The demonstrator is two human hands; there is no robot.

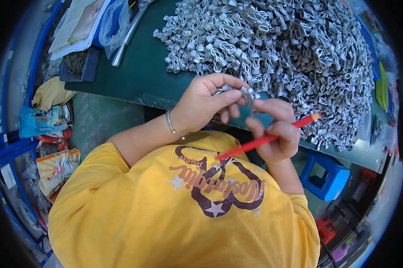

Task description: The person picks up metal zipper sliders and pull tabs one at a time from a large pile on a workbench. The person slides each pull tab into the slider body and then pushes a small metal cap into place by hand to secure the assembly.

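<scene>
My left hand [200, 102] is raised at the near edge of the green table [130, 80], its thumb and forefinger pinched on a small silver looped metal part [247, 94]. More silver metal shows between its fingers, partly hidden. My right hand [279, 131] is just to the right, fingers curled, with a red pencil [242, 148] lying slantwise through them. The right thumb and forefinger are close to the looped part; blur hides whether they touch it. Behind both hands spreads a large heap of similar silver looped parts [264, 44] with ribbed ends.
A long metal rod [125, 43] and a grey tray [86, 67] lie at the table's left, beside papers [78, 27] and a clear plastic bag [113, 27]. On the right, below the table, stands a blue stool [325, 176]. Colourful packages [58, 165] sit at the left.
</scene>
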